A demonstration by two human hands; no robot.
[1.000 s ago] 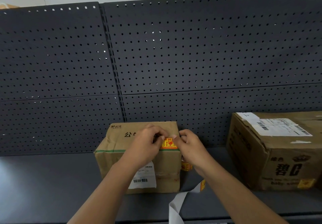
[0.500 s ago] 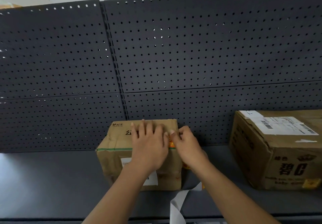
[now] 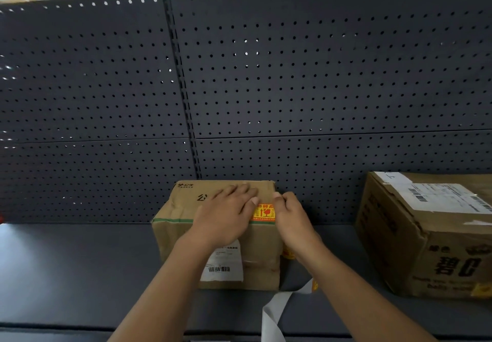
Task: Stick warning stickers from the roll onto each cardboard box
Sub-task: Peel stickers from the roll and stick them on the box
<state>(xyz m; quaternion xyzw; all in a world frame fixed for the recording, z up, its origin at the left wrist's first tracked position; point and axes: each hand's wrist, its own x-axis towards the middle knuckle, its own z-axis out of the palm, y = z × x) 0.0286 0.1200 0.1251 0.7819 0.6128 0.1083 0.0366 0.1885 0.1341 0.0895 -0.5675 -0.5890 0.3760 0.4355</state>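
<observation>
Left hand (image 3: 226, 213) flat, fingers straight, on box (image 3: 175, 248) top. Sticker (image 3: 263, 212) just right of it. Right hand (image 3: 290, 216) curled at box edge, perhaps pinching sticker; cannot tell.

Dim even light, wide-angle edge bending, slight motion blur

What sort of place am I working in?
Likely a parcel storeroom: dark grey perforated metal back panel, dark grey flat shelf, and a small brown cardboard box and larger brown cardboard box bearing white barcoded shipping labels.
</observation>
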